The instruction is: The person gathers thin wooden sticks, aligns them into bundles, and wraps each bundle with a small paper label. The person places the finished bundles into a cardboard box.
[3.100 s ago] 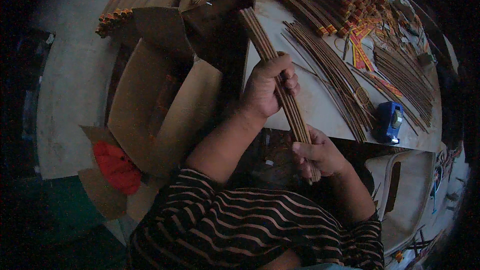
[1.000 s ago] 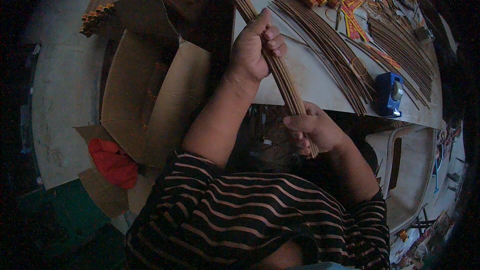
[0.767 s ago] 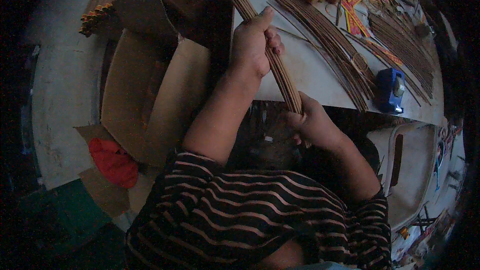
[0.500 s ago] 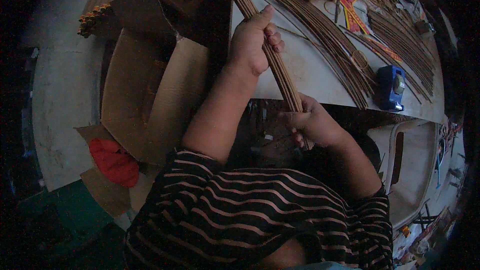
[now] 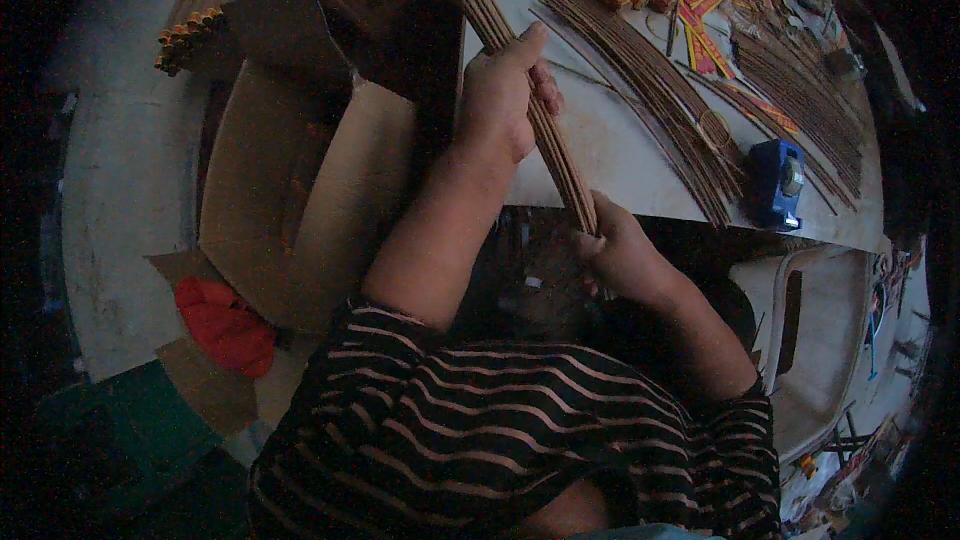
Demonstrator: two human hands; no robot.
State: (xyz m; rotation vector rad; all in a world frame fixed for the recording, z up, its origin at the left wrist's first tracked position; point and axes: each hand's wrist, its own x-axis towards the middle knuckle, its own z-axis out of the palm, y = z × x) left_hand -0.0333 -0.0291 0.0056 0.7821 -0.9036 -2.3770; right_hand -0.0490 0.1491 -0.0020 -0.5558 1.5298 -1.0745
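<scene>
A bundle of long thin brown incense sticks [image 5: 556, 152] slants between my hands, over the near left edge of the white table [image 5: 640, 165]. My left hand [image 5: 500, 90] is wrapped round its upper part, thumb lying along the sticks. Lower down, my right hand [image 5: 622, 248] closes round the near end, which its fingers mostly hide. More loose incense sticks [image 5: 640, 70] lie on the table to the right of the bundle, with a rubber band [image 5: 716, 127] on them.
A blue tape dispenser [image 5: 776, 183] stands at the table's near right edge. Red and yellow paper strips [image 5: 705, 35] lie among further sticks [image 5: 800, 90]. To the left are an open cardboard box [image 5: 350, 160], a red cloth-like thing [image 5: 222, 325] and stacked bundles [image 5: 205, 5]. A pale chair [image 5: 825, 340] is at right.
My right hand has slid slightly up the bundle, and the near end that stuck out below it no longer shows. My left hand keeps its grip, a little lower in view.
</scene>
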